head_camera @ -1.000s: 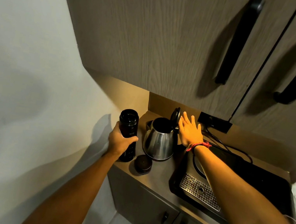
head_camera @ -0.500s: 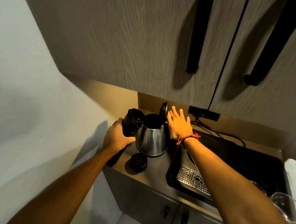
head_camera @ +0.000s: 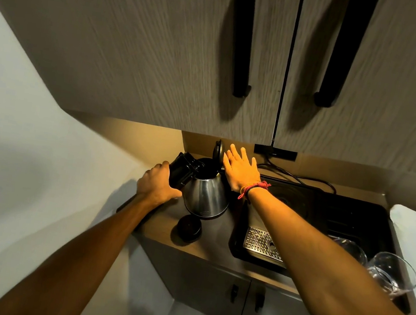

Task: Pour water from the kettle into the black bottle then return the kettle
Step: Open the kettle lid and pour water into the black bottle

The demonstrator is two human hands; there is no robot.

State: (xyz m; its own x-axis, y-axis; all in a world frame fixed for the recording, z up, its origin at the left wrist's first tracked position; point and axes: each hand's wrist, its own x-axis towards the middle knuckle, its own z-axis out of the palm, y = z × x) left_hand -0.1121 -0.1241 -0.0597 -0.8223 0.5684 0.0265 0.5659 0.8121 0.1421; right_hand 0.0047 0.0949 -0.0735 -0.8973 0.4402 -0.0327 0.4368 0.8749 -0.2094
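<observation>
Wall at far left, then our left hand (head_camera: 159, 187) wrapped around the black bottle (head_camera: 183, 170) – fingers curled on its lower body, bottle tipped over to the right so its open mouth leans against the rim of the kettle (head_camera: 206, 194). Bottle is lifted and slanted, base toward the hand, mouth up at the kettle opening. Kettle – shiny steel body – stands upright on the counter (head_camera: 217, 243), its black lid (head_camera: 218, 151) flipped up and standing open at the back. In front of the kettle, on the counter, sits the bottle cap (head_camera: 189, 227), round and dark, apart from both. Next our right hand (head_camera: 240, 168), flat with fingers spread, palm down, just behind and right of the open lid; whether it touches the lid or the kettle handle we cannot tell, and it grips nothing that we can see. Red thread bracelet (head_camera: 252, 189) on that wrist. Further right a black tray (head_camera: 328, 217) with a perforated metal drain plate (head_camera: 261, 243), a cable (head_camera: 304, 178) running along the back wall, and at far right two clear glasses (head_camera: 390, 273) near the counter edge. Overhead, cabinet doors with long black handles (head_camera: 244, 35)
</observation>
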